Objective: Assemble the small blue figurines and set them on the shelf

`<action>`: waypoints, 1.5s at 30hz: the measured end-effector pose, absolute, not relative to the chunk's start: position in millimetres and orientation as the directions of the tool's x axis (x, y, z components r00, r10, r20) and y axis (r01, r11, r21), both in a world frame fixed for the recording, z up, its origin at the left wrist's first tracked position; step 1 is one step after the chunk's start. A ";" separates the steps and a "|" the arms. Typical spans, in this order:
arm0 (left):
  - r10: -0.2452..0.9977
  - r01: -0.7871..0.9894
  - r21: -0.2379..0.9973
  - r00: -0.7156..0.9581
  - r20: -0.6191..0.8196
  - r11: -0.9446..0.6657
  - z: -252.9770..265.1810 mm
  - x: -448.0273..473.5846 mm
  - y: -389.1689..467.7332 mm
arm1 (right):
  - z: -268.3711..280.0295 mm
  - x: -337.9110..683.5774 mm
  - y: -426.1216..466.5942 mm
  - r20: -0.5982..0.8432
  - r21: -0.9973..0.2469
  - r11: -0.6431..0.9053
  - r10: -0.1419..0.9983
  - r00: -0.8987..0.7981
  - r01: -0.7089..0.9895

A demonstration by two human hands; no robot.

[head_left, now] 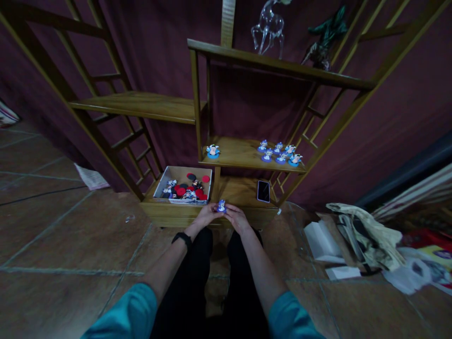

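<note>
A small purple-and-white figurine [221, 205] on a round base is held upright between my two hands, in front of the lowest shelf. My left hand [207, 214] pinches it from the left, and my right hand [237, 218] grips it from the right. Just beyond my left hand stands an open cardboard box [165, 181] with jumbled figurines and red and black discs in it. On the shelf [236, 149] above, several purple and blue figurines [278, 148] stand grouped at the right end. One blue-based figurine [213, 151] stands alone at the left end.
A phone [263, 191] lies on the lowest shelf to the right. Higher up are a clear deer ornament [270, 26] and a dark green sculpture [326, 37]. Bags and cloth [370, 233] lie on the tiled floor at the right, beside a white box [323, 241].
</note>
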State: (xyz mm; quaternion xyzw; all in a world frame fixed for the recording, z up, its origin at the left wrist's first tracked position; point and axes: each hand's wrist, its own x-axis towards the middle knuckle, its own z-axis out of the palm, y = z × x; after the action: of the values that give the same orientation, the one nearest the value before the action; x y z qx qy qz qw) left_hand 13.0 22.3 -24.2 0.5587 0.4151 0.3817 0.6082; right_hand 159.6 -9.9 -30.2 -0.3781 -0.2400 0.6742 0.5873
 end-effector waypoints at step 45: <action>0.972 0.083 0.996 0.232 -0.033 0.014 -18.0 15.6 18.1 | -19.4 157.0 -12.8 -0.311 -0.777 -0.291 0.948 -0.061 -0.558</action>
State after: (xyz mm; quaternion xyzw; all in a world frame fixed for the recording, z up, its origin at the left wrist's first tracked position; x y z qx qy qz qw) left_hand 15.6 18.1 -18.0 0.5690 0.4634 0.4115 0.5405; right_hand 157.0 -12.8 -19.4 -0.4132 -0.2365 0.6891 0.5464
